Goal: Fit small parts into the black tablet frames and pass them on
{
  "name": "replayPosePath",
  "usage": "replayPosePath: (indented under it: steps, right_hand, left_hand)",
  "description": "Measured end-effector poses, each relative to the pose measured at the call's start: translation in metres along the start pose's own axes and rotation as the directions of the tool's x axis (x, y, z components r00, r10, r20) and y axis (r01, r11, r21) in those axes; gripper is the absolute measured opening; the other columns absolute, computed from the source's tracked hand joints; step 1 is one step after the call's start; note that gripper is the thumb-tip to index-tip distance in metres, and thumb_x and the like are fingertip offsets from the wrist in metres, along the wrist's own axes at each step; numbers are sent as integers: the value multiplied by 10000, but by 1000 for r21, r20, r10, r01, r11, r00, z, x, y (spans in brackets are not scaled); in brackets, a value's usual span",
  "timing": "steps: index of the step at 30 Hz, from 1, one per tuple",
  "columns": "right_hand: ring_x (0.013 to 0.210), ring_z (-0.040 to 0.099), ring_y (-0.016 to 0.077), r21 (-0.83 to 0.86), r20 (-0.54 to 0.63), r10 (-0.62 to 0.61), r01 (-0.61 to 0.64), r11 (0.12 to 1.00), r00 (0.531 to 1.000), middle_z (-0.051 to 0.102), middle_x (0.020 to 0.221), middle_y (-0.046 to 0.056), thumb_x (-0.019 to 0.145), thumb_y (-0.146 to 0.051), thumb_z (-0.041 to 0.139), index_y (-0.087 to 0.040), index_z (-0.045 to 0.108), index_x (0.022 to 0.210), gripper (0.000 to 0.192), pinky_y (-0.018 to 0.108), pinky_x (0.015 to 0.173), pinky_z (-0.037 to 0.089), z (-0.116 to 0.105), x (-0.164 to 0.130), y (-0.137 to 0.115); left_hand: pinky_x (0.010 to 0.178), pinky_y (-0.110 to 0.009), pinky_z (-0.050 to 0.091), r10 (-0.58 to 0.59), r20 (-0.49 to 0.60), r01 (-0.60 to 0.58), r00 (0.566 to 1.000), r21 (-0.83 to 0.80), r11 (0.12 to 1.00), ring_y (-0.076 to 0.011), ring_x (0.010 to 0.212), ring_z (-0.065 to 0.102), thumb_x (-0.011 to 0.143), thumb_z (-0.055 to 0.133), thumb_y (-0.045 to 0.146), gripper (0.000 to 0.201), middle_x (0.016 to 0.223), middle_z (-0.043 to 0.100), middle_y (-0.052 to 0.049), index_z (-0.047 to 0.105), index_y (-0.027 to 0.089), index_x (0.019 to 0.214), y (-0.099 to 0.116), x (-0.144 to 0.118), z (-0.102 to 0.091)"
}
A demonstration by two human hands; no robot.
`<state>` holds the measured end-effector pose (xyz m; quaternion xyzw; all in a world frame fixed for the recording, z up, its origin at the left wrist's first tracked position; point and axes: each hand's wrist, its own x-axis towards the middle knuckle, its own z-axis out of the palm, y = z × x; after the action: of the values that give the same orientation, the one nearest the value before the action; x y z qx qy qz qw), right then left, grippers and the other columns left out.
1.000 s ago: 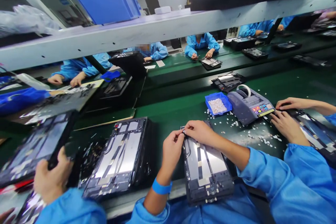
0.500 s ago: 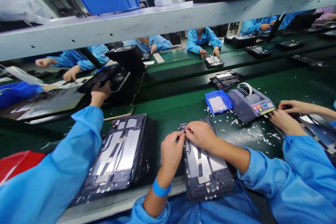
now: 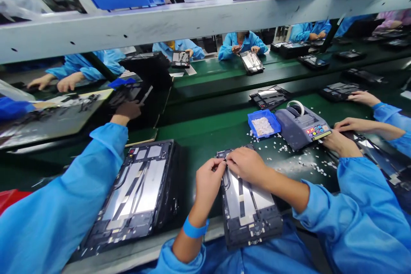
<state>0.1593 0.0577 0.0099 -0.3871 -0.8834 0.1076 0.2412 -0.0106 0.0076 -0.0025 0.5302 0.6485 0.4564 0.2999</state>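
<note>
An opened tablet (image 3: 257, 197) with bare metal plates and dark flat cables inside lies in front of me, its near end over the table edge. My left hand (image 3: 208, 182), with a blue wristband, is closed in a pinch at the far end of the tablet. Fingertip to fingertip with it, my right hand (image 3: 248, 167) is also closed and bent over the same spot. Whatever both pinch is too small and covered to make out. To the left stands a stack of similar opened tablets (image 3: 141, 188).
A tape dispenser (image 3: 298, 124) and a blue tray (image 3: 263, 124) of small white pieces stand beyond my right hand, with white scraps scattered around. Co-workers' arms reach in from left and right. A shelf beam (image 3: 192, 19) crosses above; another opened tablet (image 3: 271, 96) lies farther back.
My hands stay pinched at the same spot on the tablet. Across the line, a co-worker has tilted up a tablet. A hand has appeared at a tablet on the right.
</note>
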Motion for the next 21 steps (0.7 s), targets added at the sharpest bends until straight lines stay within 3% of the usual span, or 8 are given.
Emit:
replayPosePath:
  steps: [6,15,21]
  right_hand:
    - [843,683,216,-68,-26,88,-89,994,996,746,864,65,958,-182,613,-170,702,870,125,314,800,464,20,5,-9]
    - [839,642,214,-123,-136,-103,86,989,985,719,847,68,993,-195,560,-173,674,876,164,329,822,455,20,-1,-1]
    - [775,625,192,-51,-97,12,-17,999,995,706,785,46,906,-131,594,-187,660,801,136,289,752,425,22,9,-6]
  left_hand:
    - [813,-346,532,147,-34,-139,989,169,976,-224,852,722,890,654,281,155,897,798,-44,797,223,884,-4,-7,-2]
    - [814,-366,530,207,-11,-197,978,260,945,-244,890,724,909,654,245,136,921,799,-55,789,227,908,-4,-8,-3]
    - [803,-351,512,222,21,-221,975,244,944,-238,882,715,902,643,249,147,914,798,-51,789,230,906,-2,-8,-4]
